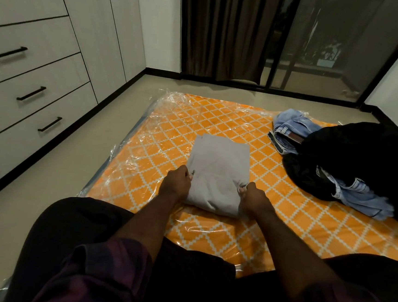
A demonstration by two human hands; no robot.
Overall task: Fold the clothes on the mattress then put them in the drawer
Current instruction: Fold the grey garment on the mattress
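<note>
Folding step: left hand (176,183) and right hand (252,199) each pinch a near corner of the grey folded cloth garment (217,174) on the orange patterned plastic-wrapped mattress (161,128). Next, likely one more fold away; white drawers (29,92) shut.

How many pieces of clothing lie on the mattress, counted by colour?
Grey: 1, the folded garment, gripped by the left hand and the right hand.
Black: 1, the black heap.
Light blue denim: 2, the far denim and the near denim, parted by the black heap; possibly joined beneath it.
Total: 4.
</note>
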